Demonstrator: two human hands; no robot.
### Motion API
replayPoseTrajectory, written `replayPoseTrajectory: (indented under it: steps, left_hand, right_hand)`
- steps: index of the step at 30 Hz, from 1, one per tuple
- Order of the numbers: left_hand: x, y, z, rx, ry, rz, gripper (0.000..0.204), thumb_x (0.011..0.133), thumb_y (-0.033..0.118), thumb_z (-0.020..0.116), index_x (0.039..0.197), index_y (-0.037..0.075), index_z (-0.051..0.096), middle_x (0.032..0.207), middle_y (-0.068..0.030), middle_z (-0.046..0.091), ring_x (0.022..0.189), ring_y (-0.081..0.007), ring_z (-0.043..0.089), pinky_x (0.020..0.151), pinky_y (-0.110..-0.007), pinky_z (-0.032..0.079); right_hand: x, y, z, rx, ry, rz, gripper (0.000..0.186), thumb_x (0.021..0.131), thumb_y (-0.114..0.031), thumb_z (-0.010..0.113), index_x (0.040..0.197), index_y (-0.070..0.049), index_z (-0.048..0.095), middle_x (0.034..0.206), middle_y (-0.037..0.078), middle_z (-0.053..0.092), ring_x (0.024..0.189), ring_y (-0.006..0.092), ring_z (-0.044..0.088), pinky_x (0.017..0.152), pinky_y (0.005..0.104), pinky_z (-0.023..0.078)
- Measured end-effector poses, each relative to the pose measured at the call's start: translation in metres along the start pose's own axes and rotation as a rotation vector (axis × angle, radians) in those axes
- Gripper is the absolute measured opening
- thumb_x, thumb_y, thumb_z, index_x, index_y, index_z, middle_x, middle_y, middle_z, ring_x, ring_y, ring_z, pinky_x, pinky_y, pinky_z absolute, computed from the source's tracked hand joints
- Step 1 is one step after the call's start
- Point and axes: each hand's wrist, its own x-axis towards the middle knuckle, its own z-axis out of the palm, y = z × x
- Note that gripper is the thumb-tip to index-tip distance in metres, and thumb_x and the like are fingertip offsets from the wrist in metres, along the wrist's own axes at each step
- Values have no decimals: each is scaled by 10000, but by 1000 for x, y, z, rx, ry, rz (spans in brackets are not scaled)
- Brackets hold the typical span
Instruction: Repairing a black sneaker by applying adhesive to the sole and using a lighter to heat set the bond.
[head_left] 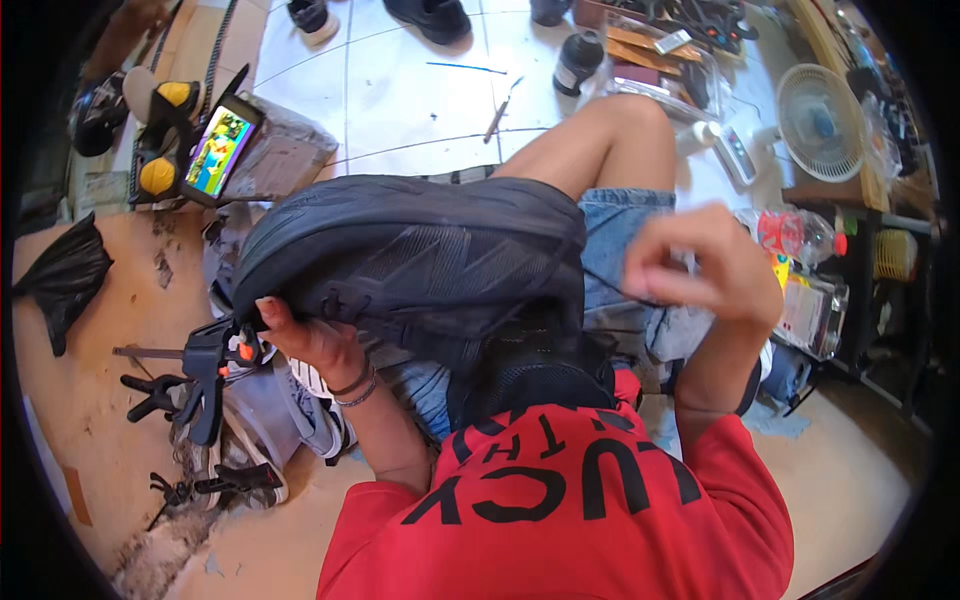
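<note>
left hand (305,335): clenched around the toe end of a black shoe (420,265), fingers curled under its rim, holding it sole-up across the lap.
right hand (690,265): raised at the shoe's heel side, fingertips pinched together on a thin dark thread (610,288) that runs back toward the shoe; a needle, if any, is too small to make out.
where the shoe is: resting on the person's thighs over denim shorts (620,225), treaded sole facing the camera, heel near the red shirt (570,500).
doing it well: it looks like stitching at the sole edge, so judge the pull to be straight and even, with the left grip firm so the shoe does not twist on the lap.
around: a black bar clamp (205,370) on a grey sneaker (285,415) just left of the lap; a phone (222,150) with a lit screen propped on a box; a small white fan (825,120) and a plastic bottle (795,232) to the right.
in the way: the raised knee (620,125) sits near the thread's path; the clamp handle is close to the left wrist.
</note>
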Motion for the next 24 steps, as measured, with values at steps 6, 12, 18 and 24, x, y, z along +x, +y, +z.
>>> replayPoseTrajectory:
  steps: [6, 12, 18, 24]
  left_hand:
    - [1, -2, 5, -14, -51, 200, 703, 857, 472, 734, 1296, -46, 550, 1263, -175, 619, 1112, -301, 629, 1020, -449, 492]
    - [-16, 8, 9, -154, 37, 21, 714, 900, 569, 649, 1355, 33, 523, 1337, -123, 577, 1194, -302, 578, 1053, -457, 462]
    - [-20, 13, 9, -286, -99, -101, 714, 948, 600, 545, 1428, 79, 460, 1450, -111, 475, 1327, -278, 461, 1140, -453, 365]
    - [-12, -13, -13, -232, -213, -249, 796, 936, 663, 501, 1468, 77, 420, 1504, -119, 425, 1377, -300, 411, 1181, -492, 293]
  right_hand:
    - [6, 2, 34, 280, -468, -498, 288, 809, -187, 813, 991, -10, 676, 923, 116, 684, 893, 290, 668, 791, 360, 523]
    - [29, 17, 34, -147, 386, -419, 725, 577, -364, 961, 1155, -36, 672, 1341, 228, 529, 1248, 373, 548, 1047, 471, 425]
    - [40, 20, 74, 17, 532, -556, 633, 585, -162, 902, 1189, -140, 716, 1451, 241, 394, 1370, 437, 421, 1148, 518, 336]
    - [45, 22, 83, 52, 658, -698, 467, 580, -118, 880, 1023, -223, 776, 1388, 230, 438, 1286, 433, 505, 1111, 648, 345]
